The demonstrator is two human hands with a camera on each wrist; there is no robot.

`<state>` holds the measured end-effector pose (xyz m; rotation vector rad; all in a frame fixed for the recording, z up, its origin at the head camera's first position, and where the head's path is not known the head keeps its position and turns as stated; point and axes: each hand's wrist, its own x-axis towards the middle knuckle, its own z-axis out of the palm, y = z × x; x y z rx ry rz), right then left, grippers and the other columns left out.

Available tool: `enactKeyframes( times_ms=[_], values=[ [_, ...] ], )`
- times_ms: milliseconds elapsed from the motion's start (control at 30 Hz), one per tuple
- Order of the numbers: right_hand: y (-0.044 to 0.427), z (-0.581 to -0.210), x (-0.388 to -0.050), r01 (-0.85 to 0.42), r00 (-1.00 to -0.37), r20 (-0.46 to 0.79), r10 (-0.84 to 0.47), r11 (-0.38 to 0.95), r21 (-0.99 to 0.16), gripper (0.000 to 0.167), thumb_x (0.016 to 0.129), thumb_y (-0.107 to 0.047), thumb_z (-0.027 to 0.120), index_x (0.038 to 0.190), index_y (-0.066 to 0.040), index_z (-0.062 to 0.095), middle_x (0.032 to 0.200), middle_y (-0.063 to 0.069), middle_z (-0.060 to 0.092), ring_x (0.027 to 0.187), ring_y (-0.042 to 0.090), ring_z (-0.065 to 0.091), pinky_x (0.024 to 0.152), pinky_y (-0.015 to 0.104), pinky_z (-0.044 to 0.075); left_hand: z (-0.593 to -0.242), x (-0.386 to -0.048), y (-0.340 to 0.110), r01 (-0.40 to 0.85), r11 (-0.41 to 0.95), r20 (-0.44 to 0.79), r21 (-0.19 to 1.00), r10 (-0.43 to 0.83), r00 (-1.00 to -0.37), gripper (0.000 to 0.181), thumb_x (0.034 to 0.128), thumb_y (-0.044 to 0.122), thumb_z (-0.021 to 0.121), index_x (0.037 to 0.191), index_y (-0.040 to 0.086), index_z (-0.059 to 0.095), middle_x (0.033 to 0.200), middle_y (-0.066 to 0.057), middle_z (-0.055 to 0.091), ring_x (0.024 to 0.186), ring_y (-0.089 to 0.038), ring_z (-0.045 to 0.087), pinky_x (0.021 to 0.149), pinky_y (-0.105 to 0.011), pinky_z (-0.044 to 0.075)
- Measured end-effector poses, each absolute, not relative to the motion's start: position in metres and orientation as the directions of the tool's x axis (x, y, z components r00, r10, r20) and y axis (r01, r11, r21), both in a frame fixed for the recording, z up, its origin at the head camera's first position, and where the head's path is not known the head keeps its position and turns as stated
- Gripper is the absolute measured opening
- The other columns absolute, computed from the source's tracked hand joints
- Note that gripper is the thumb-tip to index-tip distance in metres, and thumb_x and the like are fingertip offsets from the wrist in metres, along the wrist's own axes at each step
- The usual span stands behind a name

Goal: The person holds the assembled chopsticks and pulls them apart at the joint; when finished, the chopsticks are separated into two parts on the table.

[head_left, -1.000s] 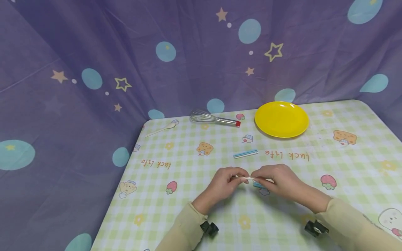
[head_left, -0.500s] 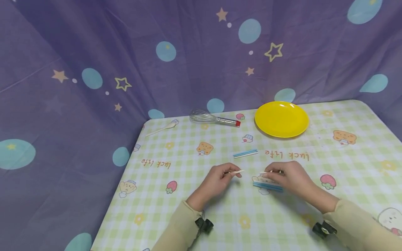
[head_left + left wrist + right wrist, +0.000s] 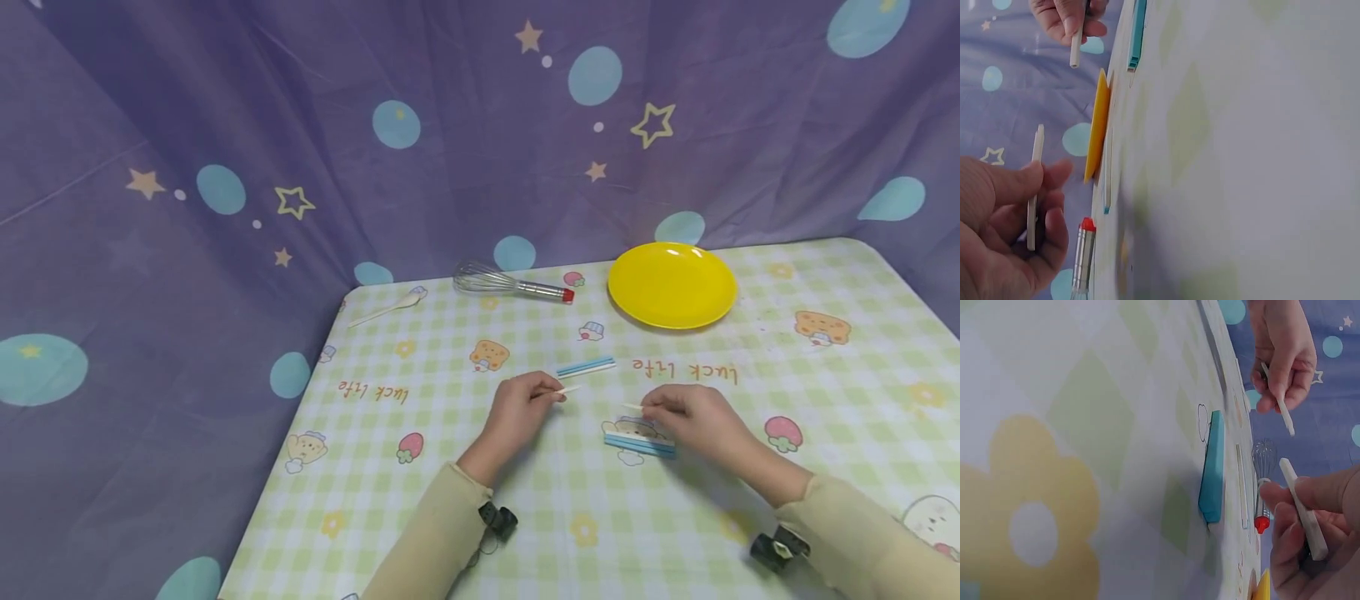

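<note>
My left hand (image 3: 517,421) pinches a thin white stick (image 3: 1037,147) between thumb and fingers; its end is narrower and points right. A second white stick (image 3: 1306,519), squared and thicker, is gripped by my right hand (image 3: 697,421). In the left wrist view this stick's end (image 3: 1075,59) looks hollow. A gap separates the two sticks, both held above the table. Blue sticks with a white one (image 3: 640,445) lie side by side just below my right hand. Another blue-and-white group of sticks (image 3: 587,367) lies beyond my hands. Part of each held stick is hidden by fingers.
At the back of the table, a yellow plate (image 3: 672,287) is on the right. A whisk (image 3: 513,283) with a red handle end lies left of it, and a pale spoon (image 3: 386,308) farther left. A checked cloth (image 3: 420,517) covers the table; a purple curtain (image 3: 465,192) hangs behind.
One second ago the hands met with the white sticks end to end. They have since drawn apart, a stick in each, and the left hand has moved farther forward.
</note>
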<state>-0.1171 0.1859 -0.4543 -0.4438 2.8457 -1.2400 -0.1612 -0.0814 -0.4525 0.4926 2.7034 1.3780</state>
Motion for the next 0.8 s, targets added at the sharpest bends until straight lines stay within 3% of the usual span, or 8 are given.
enactKeyframes(
  times_ms=[167, 400, 800],
  values=[
    [0.181, -0.456, -0.117, -0.21, -0.971, 0.081, -0.224, 0.646, -0.734, 0.005, 0.087, -0.017, 0.074, 0.084, -0.014, 0.074, 0.076, -0.007, 0.068, 0.068, 0.008, 0.058, 0.067, 0.027, 0.048, -0.455, -0.172, -0.07, 0.222, 0.598, 0.103, 0.77, 0.226, -0.969, 0.004, 0.0847, 0.013, 0.076, 0.083, 0.011, 0.073, 0.079, 0.008, 0.071, 0.078, -0.003, 0.067, 0.075, -0.023, 0.052],
    [0.171, -0.462, -0.119, -0.15, -0.978, 0.012, -0.21, 0.654, -0.741, 0.004, 0.085, -0.018, 0.075, 0.082, -0.016, 0.074, 0.077, -0.008, 0.065, 0.074, 0.013, 0.054, 0.072, 0.032, 0.045, -0.461, -0.185, -0.055, 0.182, 0.66, 0.079, 0.729, 0.183, -0.98, 0.01, 0.0828, 0.017, 0.079, 0.076, 0.017, 0.072, 0.074, 0.01, 0.063, 0.063, -0.005, 0.052, 0.06, -0.023, 0.044],
    [0.166, -0.472, -0.124, -0.134, -0.967, -0.053, -0.247, 0.679, -0.722, 0.008, 0.086, -0.017, 0.074, 0.079, -0.018, 0.071, 0.07, -0.009, 0.061, 0.068, 0.012, 0.052, 0.07, 0.033, 0.042, -0.463, -0.198, -0.033, 0.191, 0.776, 0.077, 0.601, 0.181, -0.98, 0.014, 0.0806, 0.021, 0.082, 0.071, 0.02, 0.072, 0.072, 0.01, 0.056, 0.068, -0.007, 0.049, 0.064, -0.023, 0.041]
  ],
)
